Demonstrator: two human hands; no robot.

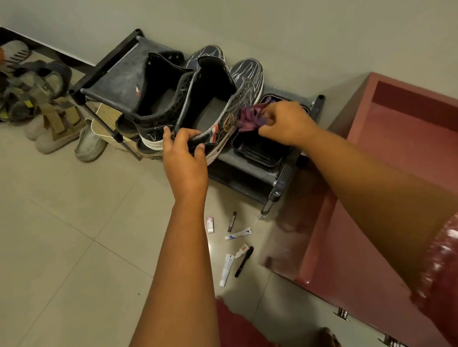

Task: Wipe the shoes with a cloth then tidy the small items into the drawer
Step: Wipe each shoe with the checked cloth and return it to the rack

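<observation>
Left hand [184, 149] clamped on the heel of the near black high-top shoe [214, 113], which sits on top of the dark shoe rack [111, 81] beside its pair [160, 97]. Right hand [286, 124] bunched around a purple cloth [251, 115], pressed to the shoe's outer side — over a black tray [258, 150]. Small items [234, 242] — tubes, pen, packet — lie on the floor tiles [67, 248] next to the open red drawer [406, 142].

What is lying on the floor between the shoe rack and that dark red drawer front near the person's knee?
In the head view, small items: a pink packet, a dark stick, two white tubes, a small bottle and a black pen.
</observation>
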